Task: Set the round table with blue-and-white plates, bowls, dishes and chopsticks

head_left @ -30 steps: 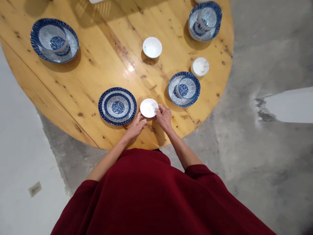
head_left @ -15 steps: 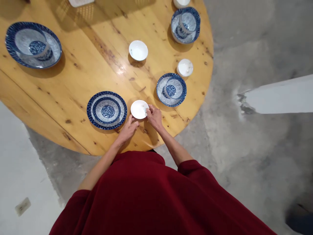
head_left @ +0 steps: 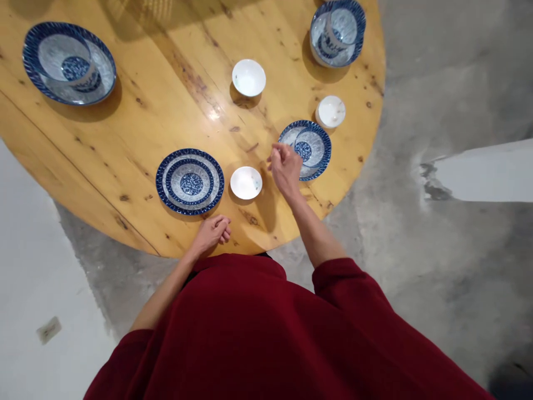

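My left hand [head_left: 214,232] rests near the table's front edge with its fingers curled in, just below a blue-and-white plate [head_left: 160,191] that bears a smaller patterned bowl [head_left: 191,183]. My right hand [head_left: 286,168] is raised with bent fingers, and nothing shows in them. It partly covers the left side of another blue-rimmed plate [head_left: 325,166], on which a blue-and-white bowl [head_left: 313,145] stands. Between the two hands a small white bowl [head_left: 246,183] sits upright on the wood, untouched.
On the round wooden table [head_left: 137,139], a white bowl [head_left: 249,78] stands farther back. A smaller white bowl [head_left: 331,111] is beside the right-hand plate. Stacked blue-and-white dishes are at the far right [head_left: 338,34] and far left [head_left: 69,64]. Concrete floor [head_left: 449,100] lies beyond the edge.
Both hands have let go of the small white bowl. My left hand has drawn back towards the table edge; my right hand has lifted up and to the right. The view has shifted slightly.
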Tool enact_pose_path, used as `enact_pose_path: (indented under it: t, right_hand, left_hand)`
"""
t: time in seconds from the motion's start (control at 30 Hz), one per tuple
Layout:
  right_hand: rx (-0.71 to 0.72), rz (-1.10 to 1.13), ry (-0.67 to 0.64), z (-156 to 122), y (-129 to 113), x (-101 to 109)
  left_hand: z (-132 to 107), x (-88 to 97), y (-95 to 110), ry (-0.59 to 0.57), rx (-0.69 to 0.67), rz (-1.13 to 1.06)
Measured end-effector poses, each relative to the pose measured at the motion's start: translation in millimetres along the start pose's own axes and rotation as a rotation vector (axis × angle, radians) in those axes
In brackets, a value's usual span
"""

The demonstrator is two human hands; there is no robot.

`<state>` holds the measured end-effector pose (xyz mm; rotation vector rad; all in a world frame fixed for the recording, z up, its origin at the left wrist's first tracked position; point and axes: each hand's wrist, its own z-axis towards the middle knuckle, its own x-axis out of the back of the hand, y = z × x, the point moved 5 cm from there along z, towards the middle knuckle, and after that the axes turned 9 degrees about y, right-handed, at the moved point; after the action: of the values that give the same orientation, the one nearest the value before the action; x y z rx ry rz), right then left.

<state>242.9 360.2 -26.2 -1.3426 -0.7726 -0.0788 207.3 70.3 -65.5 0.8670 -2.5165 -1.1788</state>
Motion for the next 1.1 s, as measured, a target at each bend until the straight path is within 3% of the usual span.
enact_pose_path:
  t: [0.13, 0.23, 0.47, 0.6, 0.73, 0.83, 0.97, 1.1]
  right_hand:
    - [-0.068, 0.142, -0.046, 68, 4, -40]
    - [-0.159, 0.200, -0.031, 104, 3, -67]
    - [-0.324, 0.214, 0.019, 132, -23, -104]
    - [-0.376, 0.231, -0.018, 135, -33, -122]
    - [-0.519, 0.222, 0.077, 133, -34, -130]
    - [-0.540, 0.217, 0.058, 126, -38, -136]
    - [-0.540, 0.200, -0.042, 95, -45, -131]
    - [-0.503, 0.212, -0.135, 49, -54, -107]
  left_hand:
    - [-2, 1.2, 1, 0.039, -0.005, 0.002]
    - [-5, 1.9, 4, 0.071, -0.034, 0.014]
    - [-6, 5.5, 3, 0.112, -0.047, -0.043]
    - [-6, 5.1, -5, 0.126, -0.047, -0.093]
    - [-8, 2.0, -16, 0.101, -0.040, -0.097]
    - [-8, 2.2, -20, 0.094, -0.061, -0.106]
    - [-9, 2.3, -22, 0.073, -0.100, -0.107]
    - [-17, 2.7, -19, 0.023, -0.077, -0.089]
